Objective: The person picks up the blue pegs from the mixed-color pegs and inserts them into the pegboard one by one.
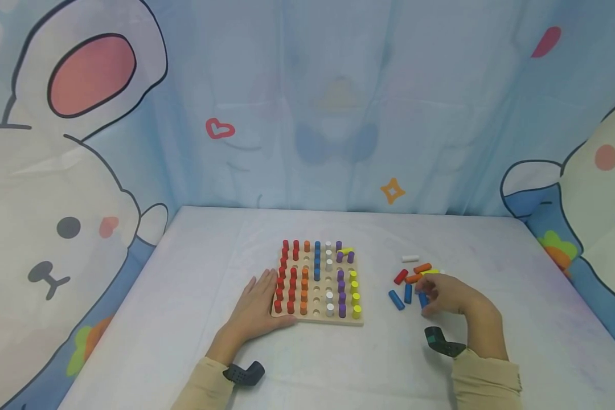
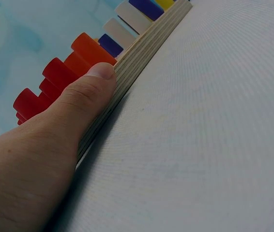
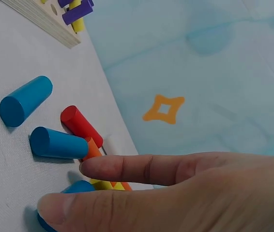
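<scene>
White cloth (image 1: 359, 370) spreads beneath; the right hand (image 1: 450, 293) brackets the rightmost blue peg (image 1: 423, 299), lying near-to-far, pinched or not I can't tell; the left hand (image 1: 258, 307), fingers straight, touches the pegboard (image 1: 333, 320).

Room to pass at pegboard's (image 1: 349, 319) 6 & 12 o'clock, plus gap at 3 o'clock btwn it & loose pegs (image 1: 397, 300), but upright pegs (image 1: 290, 308) block low x-ing & left hand (image 1: 258, 306) blocks approx 8-9 o'clock.

Head view high, facing forward-down over the table (image 1: 348, 370), wrist views low and close, all sharing the board (image 1: 333, 322)
</scene>
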`<state>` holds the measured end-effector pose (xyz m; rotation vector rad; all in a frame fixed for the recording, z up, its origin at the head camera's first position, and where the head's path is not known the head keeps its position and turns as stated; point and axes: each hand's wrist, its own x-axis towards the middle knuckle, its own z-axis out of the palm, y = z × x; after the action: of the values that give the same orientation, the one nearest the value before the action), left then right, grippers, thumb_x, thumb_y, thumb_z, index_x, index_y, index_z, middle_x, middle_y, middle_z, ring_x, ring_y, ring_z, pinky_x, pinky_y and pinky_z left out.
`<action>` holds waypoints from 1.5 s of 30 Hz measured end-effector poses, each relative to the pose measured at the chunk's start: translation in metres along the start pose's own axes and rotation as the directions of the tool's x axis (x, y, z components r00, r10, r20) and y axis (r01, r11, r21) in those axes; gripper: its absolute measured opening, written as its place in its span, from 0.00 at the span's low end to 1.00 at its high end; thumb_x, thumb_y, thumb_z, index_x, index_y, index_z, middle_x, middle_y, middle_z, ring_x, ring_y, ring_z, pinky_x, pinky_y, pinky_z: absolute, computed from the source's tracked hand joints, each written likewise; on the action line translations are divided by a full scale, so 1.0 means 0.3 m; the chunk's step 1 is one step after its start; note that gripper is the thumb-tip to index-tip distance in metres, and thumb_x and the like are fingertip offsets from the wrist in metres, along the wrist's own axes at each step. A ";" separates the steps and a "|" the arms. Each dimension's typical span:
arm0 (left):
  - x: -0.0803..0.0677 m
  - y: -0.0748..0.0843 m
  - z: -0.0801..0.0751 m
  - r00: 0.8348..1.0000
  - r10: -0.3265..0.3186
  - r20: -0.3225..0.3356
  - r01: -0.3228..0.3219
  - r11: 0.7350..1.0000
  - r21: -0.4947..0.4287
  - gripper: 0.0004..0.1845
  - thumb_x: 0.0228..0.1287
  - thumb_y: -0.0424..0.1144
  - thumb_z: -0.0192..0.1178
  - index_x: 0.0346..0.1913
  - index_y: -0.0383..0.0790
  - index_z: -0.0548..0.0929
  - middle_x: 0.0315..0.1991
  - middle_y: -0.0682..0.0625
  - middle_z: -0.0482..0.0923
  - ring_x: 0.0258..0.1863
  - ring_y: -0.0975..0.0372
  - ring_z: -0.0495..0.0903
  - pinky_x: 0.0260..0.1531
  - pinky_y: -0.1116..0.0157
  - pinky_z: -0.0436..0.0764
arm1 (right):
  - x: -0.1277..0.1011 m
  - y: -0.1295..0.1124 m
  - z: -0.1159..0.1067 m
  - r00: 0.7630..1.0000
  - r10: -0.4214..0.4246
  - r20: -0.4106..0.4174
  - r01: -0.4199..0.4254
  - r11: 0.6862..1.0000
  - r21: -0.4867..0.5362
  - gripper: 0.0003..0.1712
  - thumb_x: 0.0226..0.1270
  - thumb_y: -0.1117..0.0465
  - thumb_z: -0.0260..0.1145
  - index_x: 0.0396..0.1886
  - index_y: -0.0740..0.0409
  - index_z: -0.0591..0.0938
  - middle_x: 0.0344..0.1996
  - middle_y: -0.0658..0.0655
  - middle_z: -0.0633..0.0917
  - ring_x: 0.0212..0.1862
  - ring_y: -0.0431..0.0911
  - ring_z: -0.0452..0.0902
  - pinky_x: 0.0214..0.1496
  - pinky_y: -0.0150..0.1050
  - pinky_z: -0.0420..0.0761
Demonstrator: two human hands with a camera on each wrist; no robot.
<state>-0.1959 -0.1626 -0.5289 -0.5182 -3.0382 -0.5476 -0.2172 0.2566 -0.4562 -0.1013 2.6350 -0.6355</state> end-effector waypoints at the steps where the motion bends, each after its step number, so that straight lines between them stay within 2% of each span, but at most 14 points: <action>1: -0.001 0.000 0.000 1.000 0.004 -0.004 -0.004 1.000 -0.002 0.63 0.44 0.82 0.48 0.75 0.40 0.50 0.76 0.49 0.49 0.76 0.59 0.46 0.75 0.53 0.47 | 0.000 -0.001 0.000 1.000 -0.002 -0.001 0.002 1.000 0.000 0.29 0.46 0.60 0.78 0.48 0.61 0.76 0.44 0.60 0.80 0.46 0.52 0.74 0.46 0.49 0.82; 9: 0.000 0.000 0.001 1.000 0.001 -0.002 -0.001 1.000 -0.007 0.63 0.45 0.82 0.48 0.75 0.40 0.50 0.76 0.49 0.49 0.76 0.59 0.45 0.75 0.53 0.46 | 0.006 -0.002 0.003 1.000 0.014 -0.013 -0.014 1.000 0.006 0.29 0.46 0.63 0.77 0.49 0.63 0.77 0.43 0.60 0.81 0.45 0.52 0.75 0.47 0.49 0.83; 21: -0.001 0.003 -0.002 1.000 -0.004 0.007 0.004 1.000 -0.011 0.63 0.45 0.81 0.48 0.75 0.41 0.49 0.76 0.49 0.49 0.76 0.59 0.45 0.75 0.53 0.45 | 0.005 -0.020 -0.001 0.999 0.040 -0.023 -0.041 0.999 -0.020 0.29 0.47 0.58 0.77 0.49 0.63 0.79 0.43 0.60 0.82 0.44 0.51 0.76 0.44 0.49 0.83; 36: 0.000 0.001 -0.002 1.000 0.002 0.003 -0.002 1.000 -0.007 0.63 0.44 0.81 0.49 0.75 0.41 0.49 0.76 0.49 0.49 0.76 0.59 0.45 0.75 0.53 0.46 | 0.012 -0.011 0.001 0.998 0.009 -0.059 -0.012 0.999 -0.046 0.28 0.50 0.52 0.75 0.48 0.63 0.80 0.36 0.55 0.82 0.39 0.47 0.75 0.41 0.43 0.82; 45: 0.000 0.003 -0.001 1.000 -0.001 0.001 0.001 1.000 -0.009 0.63 0.44 0.81 0.49 0.75 0.40 0.50 0.76 0.49 0.49 0.76 0.59 0.46 0.75 0.53 0.47 | 0.009 -0.008 -0.001 0.997 -0.015 -0.076 0.013 1.000 -0.020 0.29 0.51 0.53 0.74 0.49 0.65 0.78 0.35 0.55 0.81 0.38 0.47 0.74 0.39 0.41 0.81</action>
<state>-0.1957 -0.1619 -0.5283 -0.5178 -3.0385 -0.5607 -0.2197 0.2542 -0.4559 -0.1033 2.7166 -0.6297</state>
